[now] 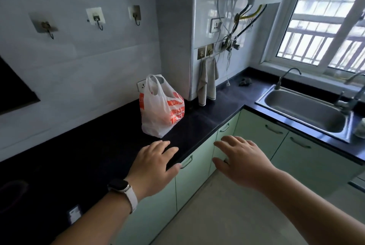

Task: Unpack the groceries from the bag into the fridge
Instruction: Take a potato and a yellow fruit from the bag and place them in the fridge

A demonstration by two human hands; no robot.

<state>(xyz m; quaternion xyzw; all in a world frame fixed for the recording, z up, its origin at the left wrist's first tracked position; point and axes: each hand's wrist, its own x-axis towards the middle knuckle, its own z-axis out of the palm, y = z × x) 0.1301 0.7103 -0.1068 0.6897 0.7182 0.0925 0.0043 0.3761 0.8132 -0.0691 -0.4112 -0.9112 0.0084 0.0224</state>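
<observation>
Bag of groceries upright on the dark surface, just beyond the left hand, ahead and left of the right hand. Both hands spread, palms down, holding nothing. Probably the first step: approach, no grasp yet. Next: pinch the handles, open or lift. Contents veiled by plastic; fridge out of view.
</observation>
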